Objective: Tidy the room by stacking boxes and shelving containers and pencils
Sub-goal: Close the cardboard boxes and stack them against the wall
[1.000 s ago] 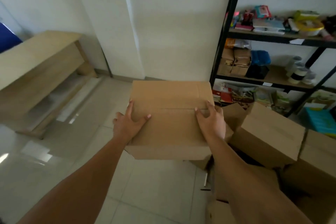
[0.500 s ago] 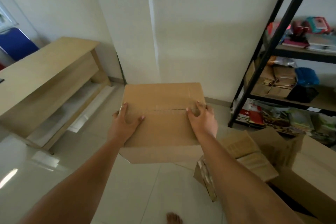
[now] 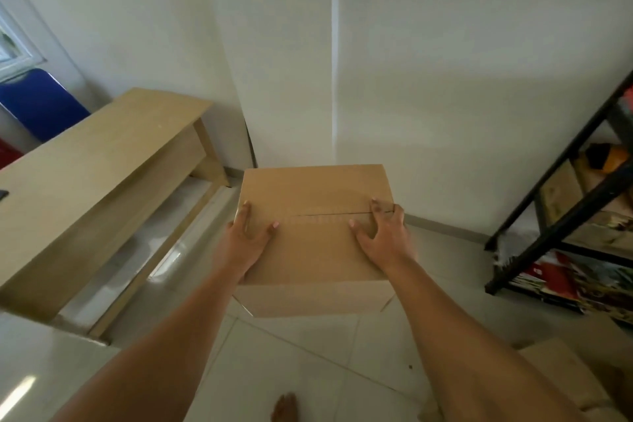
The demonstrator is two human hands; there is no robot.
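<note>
A closed brown cardboard box point(image 3: 317, 188) is held up in front of me above the tiled floor, its top flaps meeting in a seam across the middle. My left hand point(image 3: 247, 236) grips its left side with the thumb lying on the top. My right hand point(image 3: 382, 235) grips its right side, fingers spread over the seam. Part of another cardboard box point(image 3: 561, 373) shows at the bottom right, behind my right forearm.
A long wooden desk point(image 3: 102, 164) stands at the left with a blue chair point(image 3: 37, 103) behind it. A black metal shelf unit point(image 3: 565, 205) with cartons and printed items is at the right edge. White wall ahead, pale floor tiles point(image 3: 308, 353) below, my bare foot point(image 3: 284, 408) at the bottom.
I have turned left with the box held in both hands. The shelf and the pile of boxes slid toward the right edge, and the desk came further into view.
</note>
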